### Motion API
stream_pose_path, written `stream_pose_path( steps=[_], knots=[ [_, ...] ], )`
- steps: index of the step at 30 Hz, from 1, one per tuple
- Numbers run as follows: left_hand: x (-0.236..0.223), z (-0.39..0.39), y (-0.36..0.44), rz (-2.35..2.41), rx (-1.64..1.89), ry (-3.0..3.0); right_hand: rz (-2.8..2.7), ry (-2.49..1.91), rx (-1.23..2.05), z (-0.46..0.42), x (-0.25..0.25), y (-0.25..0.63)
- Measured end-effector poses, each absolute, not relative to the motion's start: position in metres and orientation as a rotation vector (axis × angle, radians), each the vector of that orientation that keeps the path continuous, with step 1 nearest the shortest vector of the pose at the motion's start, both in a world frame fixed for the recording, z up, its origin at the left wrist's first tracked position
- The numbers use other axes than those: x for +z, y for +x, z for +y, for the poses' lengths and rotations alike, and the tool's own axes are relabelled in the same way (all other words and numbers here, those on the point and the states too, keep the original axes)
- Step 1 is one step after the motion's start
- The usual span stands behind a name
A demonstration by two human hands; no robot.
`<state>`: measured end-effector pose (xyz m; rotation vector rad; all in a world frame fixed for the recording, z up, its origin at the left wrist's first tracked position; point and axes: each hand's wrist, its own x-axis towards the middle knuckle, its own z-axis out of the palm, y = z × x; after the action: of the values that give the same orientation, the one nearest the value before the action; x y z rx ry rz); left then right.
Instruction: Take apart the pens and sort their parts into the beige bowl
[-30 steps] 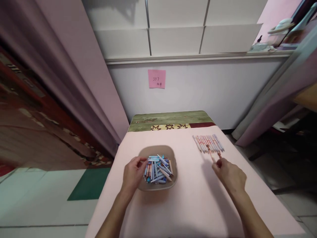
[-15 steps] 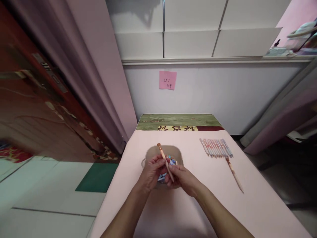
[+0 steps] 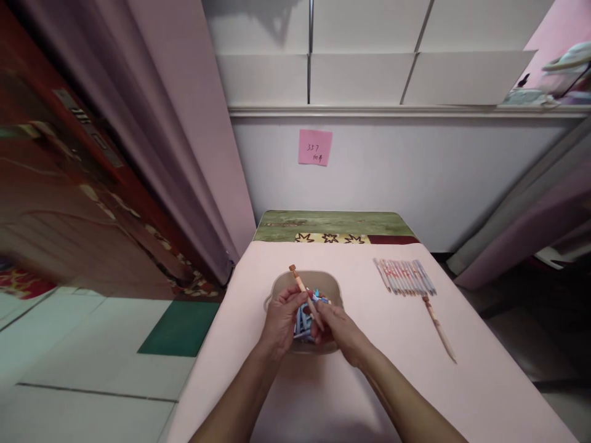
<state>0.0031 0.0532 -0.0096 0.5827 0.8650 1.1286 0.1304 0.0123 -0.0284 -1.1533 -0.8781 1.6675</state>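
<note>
Fingers (image 3: 327, 311) of my right hand (image 3: 342, 325), back from the right edge of the desk (image 3: 378, 394), now pinch one pen (image 3: 300, 282) alongside my left hand (image 3: 280, 317), so both can work it.

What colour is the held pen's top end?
The top end is brown, best seen in the head view.

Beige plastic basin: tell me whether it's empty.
The beige plastic basin isn't empty: blue pen parts show inside, between left hand and right hand, which partly hide it.
</note>
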Motion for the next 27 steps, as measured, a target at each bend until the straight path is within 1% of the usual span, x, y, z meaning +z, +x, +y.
stream_pose_path(
  steps=[2,3,8,9,13,15,17,22,27],
  knots=[
    [-0.011,0.054,0.001,0.861,1.128,0.580,-0.833,-1.117,1.762,0.012,-0.029,0.131],
    [-0.012,0.054,0.001,0.866,1.128,0.571,-0.820,-1.122,1.757,0.013,-0.030,0.131],
    [-0.011,0.053,0.004,0.895,1.144,0.514,-0.884,-1.187,1.450,0.018,-0.036,0.129],
    [-0.011,0.053,0.005,0.892,1.153,0.510,-0.899,-1.189,1.436,0.018,-0.037,0.128],
    [-0.011,0.053,0.007,0.872,1.166,0.521,-0.872,-1.193,1.615,0.018,-0.038,0.125],
    [-0.013,0.052,0.007,0.876,1.167,0.522,-0.873,-1.219,1.615,0.017,-0.038,0.125],
    [-0.015,0.052,0.007,0.896,1.184,0.505,-0.926,-1.271,1.502,0.017,-0.038,0.125],
    [-0.020,0.057,0.002,0.963,1.275,0.493,-1.187,-1.570,0.969,0.014,-0.036,0.132],
    [-0.027,0.064,-0.010,1.095,1.309,0.718,-1.568,-1.916,0.587,0.011,-0.030,0.146]
  ],
)
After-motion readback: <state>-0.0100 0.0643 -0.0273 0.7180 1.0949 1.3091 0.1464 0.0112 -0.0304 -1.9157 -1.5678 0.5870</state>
